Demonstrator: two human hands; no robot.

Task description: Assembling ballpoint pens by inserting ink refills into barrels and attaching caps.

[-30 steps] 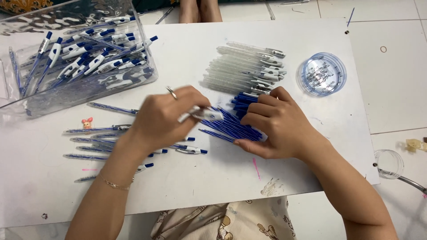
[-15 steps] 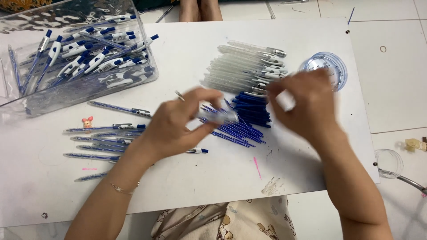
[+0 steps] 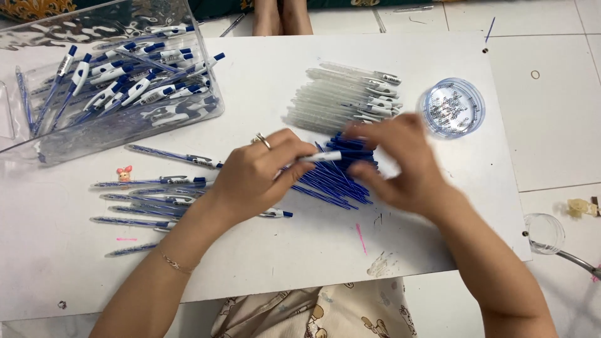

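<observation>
Head view. Left hand (image 3: 253, 175) at centre of the white table (image 3: 438, 250), fingers pinched on a white pen part (image 3: 320, 157) that points toward 3 o'clock. Right hand (image 3: 400, 166) just beside it at 3 o'clock, blurred; fingers curled over the pile of blue refills (image 3: 341, 178), whether they grip one I cannot tell. Clear barrels (image 3: 341, 100) stacked at 12 o'clock of the hands. Round clear tub of small parts (image 3: 451, 106) at 2 o'clock. Clear bin of assembled pens (image 3: 119, 81) at 10 o'clock. Loose pens (image 3: 147, 200) lie at 9 o'clock, touching the left wrist.
</observation>
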